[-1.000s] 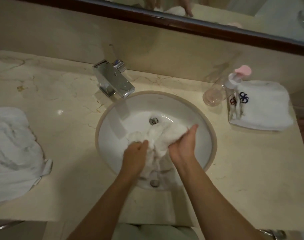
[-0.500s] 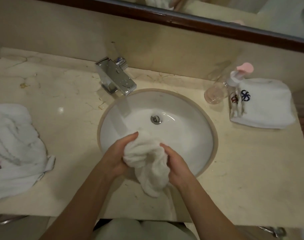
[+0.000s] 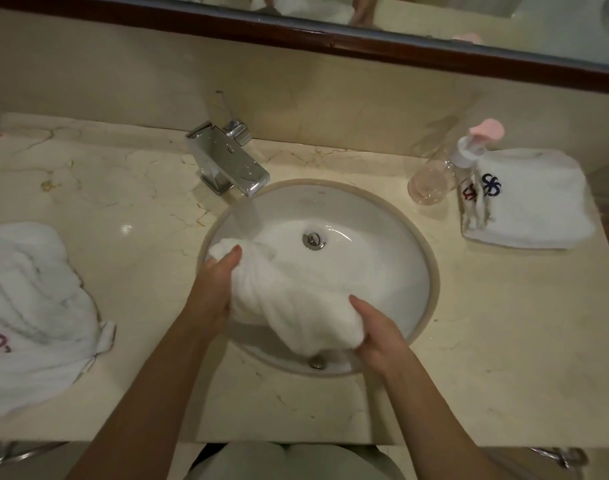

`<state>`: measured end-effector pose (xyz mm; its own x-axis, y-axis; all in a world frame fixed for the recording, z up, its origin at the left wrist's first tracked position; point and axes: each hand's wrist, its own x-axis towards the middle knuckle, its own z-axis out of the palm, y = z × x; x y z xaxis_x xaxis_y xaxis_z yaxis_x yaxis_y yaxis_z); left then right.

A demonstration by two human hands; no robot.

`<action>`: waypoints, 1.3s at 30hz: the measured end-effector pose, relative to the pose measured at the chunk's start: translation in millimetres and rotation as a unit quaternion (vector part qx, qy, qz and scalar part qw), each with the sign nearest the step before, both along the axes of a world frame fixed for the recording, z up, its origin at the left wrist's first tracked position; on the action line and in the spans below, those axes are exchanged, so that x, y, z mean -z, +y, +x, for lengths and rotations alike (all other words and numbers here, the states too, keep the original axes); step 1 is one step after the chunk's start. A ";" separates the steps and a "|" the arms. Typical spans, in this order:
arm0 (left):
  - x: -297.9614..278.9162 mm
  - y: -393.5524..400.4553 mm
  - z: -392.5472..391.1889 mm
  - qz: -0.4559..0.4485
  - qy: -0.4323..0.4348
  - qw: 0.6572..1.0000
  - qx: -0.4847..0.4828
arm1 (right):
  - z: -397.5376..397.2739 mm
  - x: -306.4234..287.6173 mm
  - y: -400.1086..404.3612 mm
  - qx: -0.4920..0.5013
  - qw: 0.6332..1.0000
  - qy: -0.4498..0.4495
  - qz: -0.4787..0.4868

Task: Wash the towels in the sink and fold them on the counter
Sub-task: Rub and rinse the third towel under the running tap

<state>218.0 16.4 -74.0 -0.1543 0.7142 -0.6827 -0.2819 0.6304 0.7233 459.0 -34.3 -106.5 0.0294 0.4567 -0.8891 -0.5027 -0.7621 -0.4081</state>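
Our left hand [image 3: 214, 289] grips one end of the wet towel [image 3: 292, 299], thumb curled over the top; our right hand [image 3: 376, 336] clutches the other end, fingers wrapped beneath it. We hold the towel bunched into a twisted roll over the near-left part of the sink [image 3: 424, 258], its far end under the stream from the tap [image 3: 227, 164]. On the counter [image 3: 150, 188] a crumpled towel [image 3: 33, 306] lies well to the left. At the right lies a folded towel [image 3: 531, 199], a bottle [image 3: 448, 171] just beside it.
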 end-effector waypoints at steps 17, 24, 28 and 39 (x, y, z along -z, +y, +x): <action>-8.1 8.7 85.7 0.009 0.210 0.948 0.237 | -83.7 -15.7 51.7 -0.040 0.959 -0.184 0.213; -9.9 21.1 89.7 0.018 0.190 0.943 0.274 | -77.4 -14.9 99.5 -0.051 0.916 -0.339 0.210; 2.0 47.8 77.8 -0.034 0.155 0.974 0.159 | -103.5 -27.1 72.2 -0.166 0.867 -0.344 0.321; 48.4 26.9 49.9 -0.134 0.021 0.991 0.012 | -71.8 -24.7 41.1 0.151 0.981 0.117 0.042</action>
<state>267.9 43.3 -122.3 -0.1723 0.5122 -0.8414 -0.2377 0.8073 0.5401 387.2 6.8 -81.8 -0.0255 0.5311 -0.8469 -0.7875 -0.5325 -0.3102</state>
